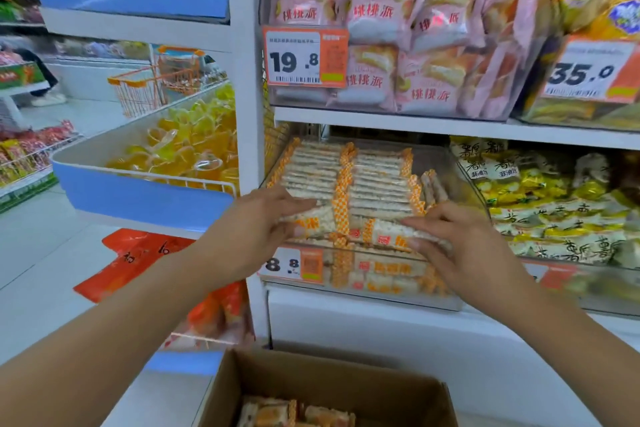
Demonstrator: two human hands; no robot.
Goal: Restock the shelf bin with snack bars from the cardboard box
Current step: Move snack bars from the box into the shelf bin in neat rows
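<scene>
Handling note: snack bars going into the shelf bin.

Left hand [259,218] and right hand [460,239] each curl round an end of a handful of snack bars [349,229] at the front edge of the clear shelf bin [398,295]. Bars look light, slippery, crumbly; support both ends. Clear wrappers, orange-checked ends. More lie in the cardboard box [346,388] below.

2 bare forearms and hands [263,232], no sleeves.
</scene>
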